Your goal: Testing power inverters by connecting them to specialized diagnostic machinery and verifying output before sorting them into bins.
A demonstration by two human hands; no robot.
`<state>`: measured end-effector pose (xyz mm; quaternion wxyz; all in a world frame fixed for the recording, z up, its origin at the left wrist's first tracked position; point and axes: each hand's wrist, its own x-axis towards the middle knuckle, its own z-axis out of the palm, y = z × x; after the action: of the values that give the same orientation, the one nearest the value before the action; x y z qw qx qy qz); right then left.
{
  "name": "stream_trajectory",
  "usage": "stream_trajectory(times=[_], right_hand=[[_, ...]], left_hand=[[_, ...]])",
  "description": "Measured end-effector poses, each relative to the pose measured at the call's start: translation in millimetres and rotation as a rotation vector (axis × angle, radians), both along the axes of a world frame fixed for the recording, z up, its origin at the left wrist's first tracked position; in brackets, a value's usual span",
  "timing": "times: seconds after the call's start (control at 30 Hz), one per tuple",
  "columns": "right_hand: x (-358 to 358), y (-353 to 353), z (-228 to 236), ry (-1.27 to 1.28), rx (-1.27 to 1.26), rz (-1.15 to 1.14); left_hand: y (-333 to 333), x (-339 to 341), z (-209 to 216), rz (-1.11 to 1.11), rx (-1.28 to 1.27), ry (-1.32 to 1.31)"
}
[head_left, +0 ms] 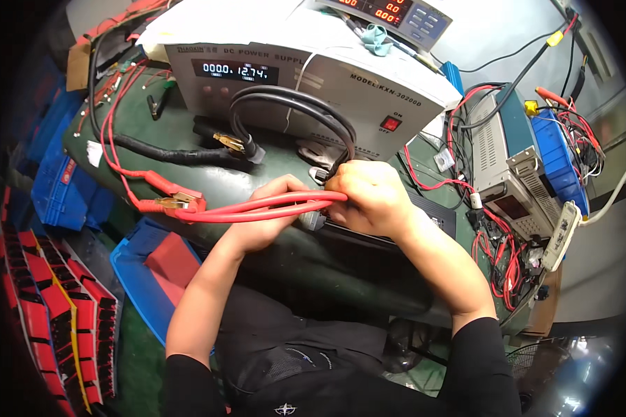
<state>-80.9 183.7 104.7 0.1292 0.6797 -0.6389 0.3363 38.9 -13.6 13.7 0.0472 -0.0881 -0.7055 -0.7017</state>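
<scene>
Two red cables (257,208) run from a red clamp (181,201) with brass-coloured jaws across to my right hand (372,194). That hand is closed around their end, its fingers folded in. My left hand (261,226) lies behind the cables, fingers curled. A grey connector (313,221) shows at its fingertips, between both hands, and the hand seems closed on it; the cables partly hide the grip. Beneath the hands lies a flat black device (431,217), mostly covered. Just beyond them, black cables (292,97) arch up from a second brass-jawed clamp (231,142).
A large grey power supply (313,90) with a lit display stands behind the hands on the green bench. At right are another instrument (515,187), a blue bin (560,153) and tangled red wires (511,267). Blue bins (142,267) and red-and-black packed parts (55,313) sit at left.
</scene>
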Motion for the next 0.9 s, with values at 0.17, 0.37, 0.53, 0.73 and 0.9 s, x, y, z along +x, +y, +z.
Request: stream_trajectory(times=[0.17,0.37,0.53,0.73,0.9], right_hand=[[-5.0,-2.0,-2.2,0.022,-0.016,0.038],[-0.8,-8.2,-6.1,0.045,-0.089,0.014],[0.3,-7.2,-8.9,0.007,-0.097,-0.002],[2.5,-3.2,-2.7,0.050,-0.032,-0.054],[4.6,-3.4,-3.4,0.070,-0.017,-0.162]], left_hand=[[-6.4,-16.6,1.4,-0.110,-0.030,0.003],[-20.4,-19.3,10.0,-0.088,-0.359,0.378],[-13.2,-15.8,28.6,0.000,-0.424,0.280],[-18.6,-26.9,6.0,-0.114,-0.396,0.522],[-22.7,-19.2,19.0,-0.036,-0.759,0.589]])
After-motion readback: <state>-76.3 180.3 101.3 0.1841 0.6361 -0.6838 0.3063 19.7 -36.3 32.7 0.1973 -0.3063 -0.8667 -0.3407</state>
